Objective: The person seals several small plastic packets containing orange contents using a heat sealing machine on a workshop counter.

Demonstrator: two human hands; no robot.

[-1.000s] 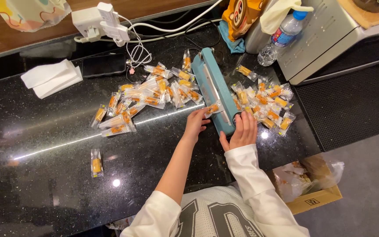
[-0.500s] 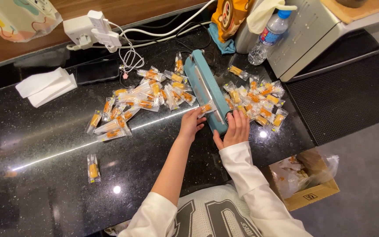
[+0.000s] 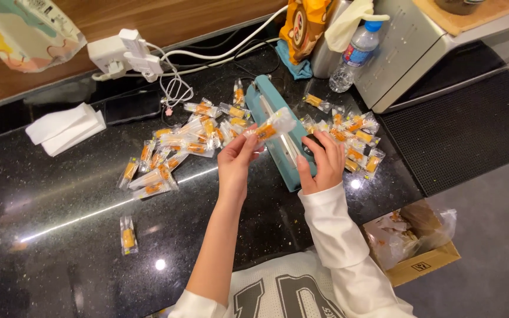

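Left hand: the left hand (image 3: 234,162), centre of frame, pinches one clear packet (image 3: 270,126) by its lower end between thumb and fingertips, lifted just above the sealer; held by the end, probably so the other end stays free.
Right hand: the right hand (image 3: 323,162), just right of centre, rests fingers-down on the near end of the teal heat sealer (image 3: 278,132); fingers curled against it, holding nothing loose. Probably it steadies or presses the tool.
Packet: small transparent wrapper with an orange piece inside, tilted, upper end toward the right.
Sealer: long narrow teal body, running from upper centre down toward the hands, lying flat on the counter; whether its bar is up or down I cannot tell.
Left pile: packets (image 3: 172,150) scattered left of the sealer, with one stray packet (image 3: 128,234) alone at lower left.
Right pile: more packets (image 3: 354,144) bunched right of the sealer, just beside the right hand; two piles on either side suggest sorted batches.
Surface: black speckled stone counter (image 3: 60,194), glossy, showing light reflections.
Upper left: folded white tissues (image 3: 66,128), a white power strip (image 3: 122,53) with cables.
Upper right: plastic water bottle (image 3: 351,56), an orange bag (image 3: 304,23), a grey metal appliance (image 3: 407,50).
Lower right: open cardboard box (image 3: 413,244) on the floor, holding plastic bags.
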